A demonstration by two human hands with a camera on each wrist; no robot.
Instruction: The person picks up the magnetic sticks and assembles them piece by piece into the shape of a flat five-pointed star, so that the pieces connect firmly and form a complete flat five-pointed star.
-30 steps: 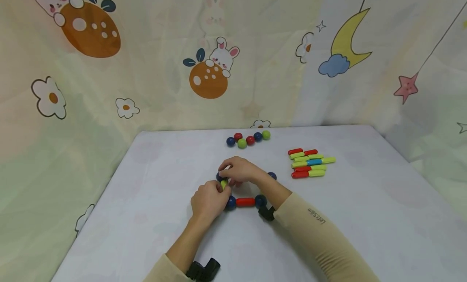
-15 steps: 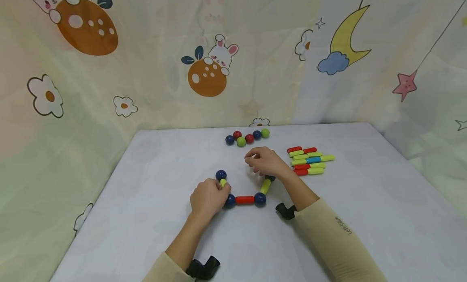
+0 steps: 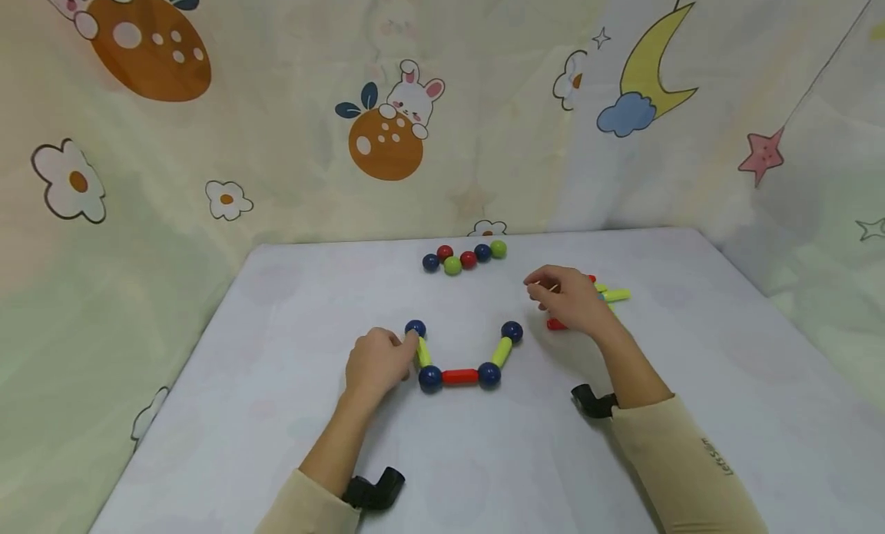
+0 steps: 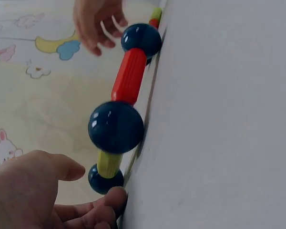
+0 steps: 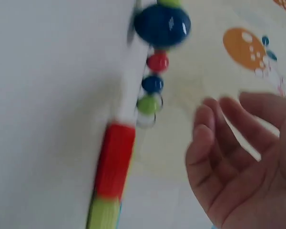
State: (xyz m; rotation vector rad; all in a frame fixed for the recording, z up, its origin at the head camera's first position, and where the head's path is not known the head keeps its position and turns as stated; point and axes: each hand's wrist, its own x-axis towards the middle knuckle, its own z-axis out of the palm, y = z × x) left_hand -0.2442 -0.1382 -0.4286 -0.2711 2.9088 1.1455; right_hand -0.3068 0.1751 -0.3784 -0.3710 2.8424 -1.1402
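A U-shaped chain of toy building pieces lies on the white table: a red rod [image 3: 459, 376] between two blue balls [image 3: 430, 378], and at each end a yellow-green rod [image 3: 502, 353] topped by another blue ball [image 3: 512, 332]. My left hand [image 3: 376, 363] is beside the left yellow-green rod [image 4: 109, 164] and its far ball [image 4: 106, 180]; thumb and fingers stand apart around that end without gripping it. My right hand [image 3: 568, 297] hovers with loosely bent fingers, holding nothing. It partly covers the pile of rods; a red rod [image 5: 115, 160] lies below it in the right wrist view.
Several loose balls, blue, red and green [image 3: 452, 266], sit in a cluster near the table's back edge. Yellow-green rods [image 3: 617, 295] stick out of the pile at the right. A printed cloth [image 3: 290, 150] hangs behind the table.
My right hand has left the chain's upper left ball and swept right to the rod pile. My left hand has loosened its pinch on the left yellow-green rod and shifted slightly away.
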